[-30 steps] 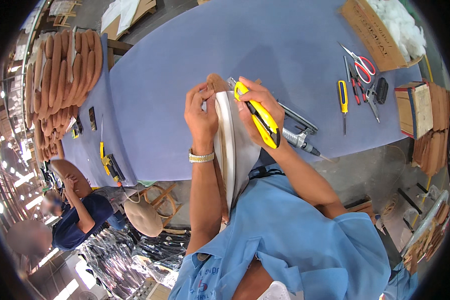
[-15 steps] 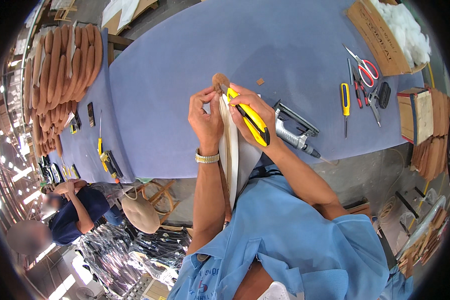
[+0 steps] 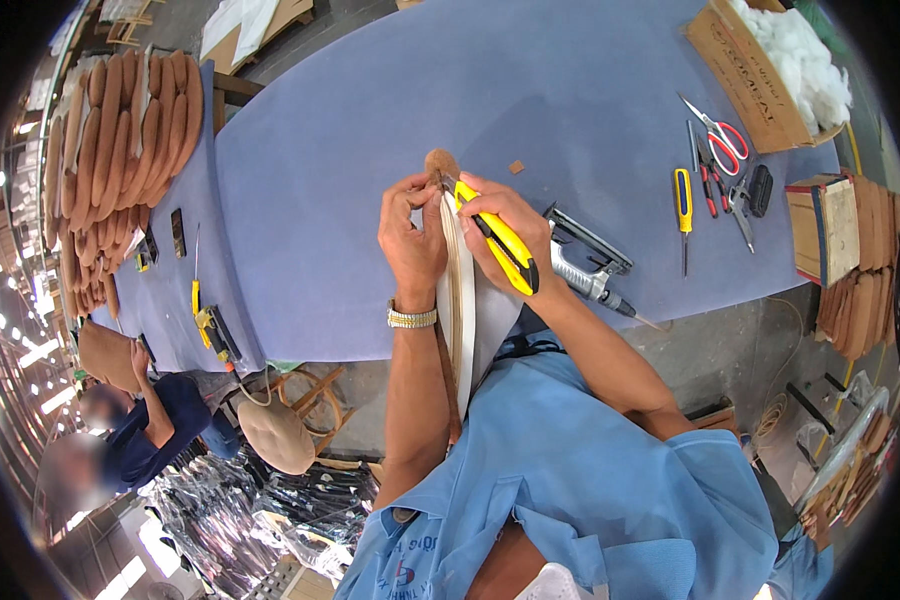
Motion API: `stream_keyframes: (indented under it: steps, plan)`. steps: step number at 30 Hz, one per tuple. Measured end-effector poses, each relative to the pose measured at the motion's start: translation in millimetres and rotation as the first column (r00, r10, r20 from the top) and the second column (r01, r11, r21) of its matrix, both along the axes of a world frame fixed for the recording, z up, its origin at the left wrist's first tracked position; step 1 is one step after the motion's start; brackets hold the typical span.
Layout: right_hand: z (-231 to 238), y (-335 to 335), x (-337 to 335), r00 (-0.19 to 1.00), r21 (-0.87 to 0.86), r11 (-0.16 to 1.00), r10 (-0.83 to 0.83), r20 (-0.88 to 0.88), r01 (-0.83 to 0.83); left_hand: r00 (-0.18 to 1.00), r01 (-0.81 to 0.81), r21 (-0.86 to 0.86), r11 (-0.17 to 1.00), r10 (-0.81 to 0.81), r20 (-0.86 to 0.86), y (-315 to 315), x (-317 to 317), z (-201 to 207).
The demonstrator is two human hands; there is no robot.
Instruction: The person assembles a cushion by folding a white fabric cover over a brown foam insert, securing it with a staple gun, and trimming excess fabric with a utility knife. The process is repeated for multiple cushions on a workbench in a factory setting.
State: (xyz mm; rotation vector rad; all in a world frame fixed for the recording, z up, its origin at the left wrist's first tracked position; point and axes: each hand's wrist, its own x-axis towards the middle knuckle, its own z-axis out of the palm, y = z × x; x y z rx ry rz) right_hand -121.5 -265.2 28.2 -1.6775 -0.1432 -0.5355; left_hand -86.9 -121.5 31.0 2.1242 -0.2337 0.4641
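Tabletop (image 3: 320, 120), dull blue, spreads out beneath my hands. Brown padded pieces (image 3: 125, 150) are stacked high at the left, and a cardboard box (image 3: 745, 95) of white stuffing sits at the far right. Between my forearms a long brown piece (image 3: 457, 290) with a white strip along it runs from my body up to a rounded end over the table. A silver air tool (image 3: 582, 275) lies just right of my right hand (image 3: 505, 220), which is wrapped around a yellow cutter (image 3: 500, 238). My left hand (image 3: 415, 235) pinches the piece just below its rounded end; the cutter's front meets it there, though I cannot tell how deep the blade sits. Red-handled scissors (image 3: 725, 141) and a yellow screwdriver (image 3: 683, 203) lie farther right. A metal watch (image 3: 411, 319) circles my left wrist. One small brown scrap (image 3: 516, 167) lies near my right hand.
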Motion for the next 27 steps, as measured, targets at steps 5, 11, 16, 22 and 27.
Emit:
stream_keyframes:
  steps: [5, 11, 16, 22, 27]
  plan:
    - [-0.4, 1.2, -3.9, 1.0, -0.039, 0.999, -0.004, 0.015, 0.004, 1.0, -0.009, 0.005, 1.0, 0.009, 0.012, -1.4, 0.2, -3.8]
    - [-2.7, 2.5, -5.6, 0.999, -0.111, 0.994, -0.01, 0.034, 0.014, 0.999, -0.007, 0.008, 1.0, 0.007, 0.039, -2.6, 1.7, -7.3]
    - [-0.9, 4.2, -7.8, 0.999, -0.125, 0.992, -0.016, 0.031, 0.02, 0.998, 0.008, -0.012, 1.0, -0.007, 0.065, -3.8, 2.6, -9.7]
    - [-4.1, 4.4, -10.8, 1.0, -0.125, 0.992, -0.003, 0.016, 0.005, 0.998, 0.007, -0.013, 1.0, -0.006, 0.063, -5.0, 3.2, -10.6]
    - [-8.1, 4.8, -12.6, 0.998, 0.047, 0.999, 0.012, -0.066, -0.009, 0.998, 0.033, -0.005, 0.999, -0.032, 0.051, -1.8, -0.8, -8.3]
